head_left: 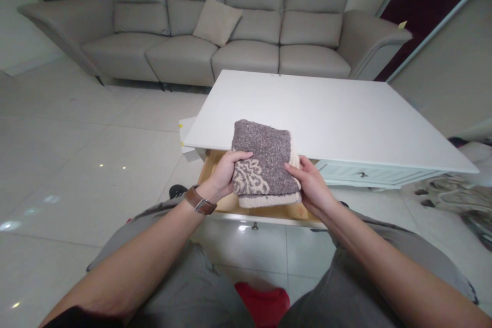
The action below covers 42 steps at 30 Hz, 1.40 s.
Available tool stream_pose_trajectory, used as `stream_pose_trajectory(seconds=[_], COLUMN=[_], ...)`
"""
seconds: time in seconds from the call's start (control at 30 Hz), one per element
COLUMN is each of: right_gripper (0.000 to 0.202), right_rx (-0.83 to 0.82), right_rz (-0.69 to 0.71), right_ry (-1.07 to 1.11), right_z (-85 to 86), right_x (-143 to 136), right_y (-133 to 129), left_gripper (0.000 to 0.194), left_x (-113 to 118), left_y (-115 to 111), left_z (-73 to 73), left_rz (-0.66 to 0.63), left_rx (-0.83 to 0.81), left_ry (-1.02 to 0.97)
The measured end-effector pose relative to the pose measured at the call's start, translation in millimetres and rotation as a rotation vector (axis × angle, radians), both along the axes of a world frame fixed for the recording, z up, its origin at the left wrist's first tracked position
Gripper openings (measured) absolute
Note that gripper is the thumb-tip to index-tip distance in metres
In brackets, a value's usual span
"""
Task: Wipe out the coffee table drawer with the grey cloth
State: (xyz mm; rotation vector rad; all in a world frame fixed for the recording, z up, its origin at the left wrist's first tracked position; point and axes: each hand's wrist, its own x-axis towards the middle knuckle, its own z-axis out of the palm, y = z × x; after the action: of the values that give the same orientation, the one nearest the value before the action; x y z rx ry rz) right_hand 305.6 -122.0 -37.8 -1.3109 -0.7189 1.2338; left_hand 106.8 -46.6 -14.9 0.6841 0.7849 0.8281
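Note:
Between my hands is a folded towel (263, 156), greyish purple with a cream floral pattern and cream edges. My left hand (226, 171) grips its left side, thumb on top and fingers underneath. On the right side my right hand (309, 182) pinches the edge in the same way, with the thumb over the cloth. The towel is held above a pulled-out drawer (255, 215) of the white coffee table (326, 113). Its upper part overlaps the table's front edge in view. Most of the drawer's inside is hidden behind the towel and my hands.
A grey sofa (246, 54) with a beige cushion (218, 20) stands behind the table. A closed drawer (363, 174) is at the table's right front. A white box (188, 136) sits by its left side. Something red (265, 305) shows between my legs.

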Motion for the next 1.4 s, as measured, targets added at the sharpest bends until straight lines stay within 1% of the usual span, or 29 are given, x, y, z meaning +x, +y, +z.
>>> stream_pose_trajectory(seconds=[0.07,0.1,0.13,0.17,0.23,0.27,0.3,0.37,0.43,0.5,0.57,0.63,0.7,0.77,0.83,0.9,0.93,0.97,1.0,1.07,1.13,1.17,1.2,1.23,1.27,1.33,1.4], right_gripper=[0.071,0.073,0.076,0.078,0.084,0.086,0.085,0.076,0.065,0.057,0.049,0.041,0.037,0.038,0.046,0.053,0.054,0.053,0.052,0.057,0.069,0.073,0.074,0.073,0.070,0.067,0.070], right_rx=[0.024,0.051,0.081,0.109,0.135,0.128,0.107,0.033,-0.051,-0.107,-0.143,-0.163,-0.159,-0.127,-0.073,-0.009,0.029,0.067,0.103,0.146,0.100,0.038,-0.037,-0.123,-0.212,-0.388,-0.531], right_rz=[-0.132,-0.152,-0.126,-0.056,0.129,0.196,0.231,0.221,0.160,0.106,0.081,0.075,0.057,-0.003,-0.100,-0.167,-0.161,-0.116,-0.031,0.231,0.508,0.621,0.701,0.748,0.765,0.752,0.734], right_ry=[-0.146,-0.208,-0.242,-0.239,-0.142,-0.071,0.001,0.125,0.203,0.250,0.286,0.287,0.233,0.143,-0.009,-0.286,-0.457,-0.631,-0.798,-1.097,-1.371,-1.491,-1.589,-1.659,-1.702,-1.717,-1.698], right_z=[-5.0,-6.4,-7.0,-7.0,-6.7,-7.0,-7.8,-10.7,-14.0,-17.0,-20.2,-24.8,-31.0,-37.3,-41.7,-43.3,-43.5,-43.7,-44.5,-49.3,-60.4,-68.5,-78.2,-89.3,-101.5,-127.5,-152.6], right_x=[3.6,4.0,3.0,0.6,-7.6,-12.1,-16.2,-21.2,-21.8,-19.8,-17.0,-13.3,-6.8,3.4,17.2,32.2,39.0,44.6,48.6,51.6,49.0,46.6,44.1,41.7,39.5,35.3,29.3], right_y=[1.5,1.0,-0.7,-3.4,-10.3,-13.6,-16.3,-19.1,-18.8,-17.3,-16.1,-15.1,-13.2,-9.0,-2.6,4.5,7.8,10.5,12.8,16.1,19.1,20.7,22.6,24.5,26.3,28.9,29.6], left_gripper=[0.040,0.044,0.047,0.049,0.051,0.051,0.052,0.056,0.060,0.064,0.066,0.066,0.061,0.054,0.045,0.038,0.036,0.034,0.033,0.033,0.037,0.038,0.037,0.035,0.031,0.024,0.022], left_x=[0.1,0.4,1.1,2.3,5.8,7.8,9.8,12.7,14.2,14.7,14.9,14.6,12.8,8.6,1.1,-9.1,-14.9,-21.0,-27.3,-39.3,-49.2,-52.7,-54.8,-55.5,-54.6,-48.8,-39.3], left_y=[1.4,1.0,-0.7,-3.9,-14.7,-21.8,-29.3,-43.0,-51.6,-54.4,-53.6,-52.1,-51.8,-53.1,-55.7,-59.0,-60.7,-62.3,-63.9,-66.7,-68.3,-68.5,-68.2,-67.3,-66.1,-62.8,-59.6], left_z=[-4.8,-7.3,-9.6,-11.3,-12.7,-12.5,-11.9,-10.0,-8.6,-8.7,-10.5,-12.9,-14.7,-16.0,-19.7,-29.8,-37.9,-47.7,-58.9,-82.4,-103.1,-111.3,-117.9,-122.9,-126.7,-131.8,-136.2], left_rz=[0.111,0.150,0.161,0.145,0.031,-0.059,-0.160,-0.360,-0.491,-0.548,-0.570,-0.573,-0.546,-0.519,-0.527,-0.583,-0.625,-0.680,-0.744,-0.871,-0.969,-0.993,-1.003,-1.005,-1.003,-1.005,-1.033], left_rx=[0.112,0.179,0.246,0.309,0.429,0.483,0.536,0.644,0.752,0.827,0.839,0.828,0.846,0.912,1.005,1.086,1.119,1.147,1.168,1.179,1.121,1.084,1.055,1.040,1.041,1.069,1.103], left_ry=[0.063,0.107,0.149,0.185,0.227,0.233,0.239,0.282,0.368,0.448,0.481,0.465,0.442,0.477,0.580,0.713,0.784,0.859,0.939,1.113,1.285,1.347,1.384,1.395,1.383,1.325,1.258])
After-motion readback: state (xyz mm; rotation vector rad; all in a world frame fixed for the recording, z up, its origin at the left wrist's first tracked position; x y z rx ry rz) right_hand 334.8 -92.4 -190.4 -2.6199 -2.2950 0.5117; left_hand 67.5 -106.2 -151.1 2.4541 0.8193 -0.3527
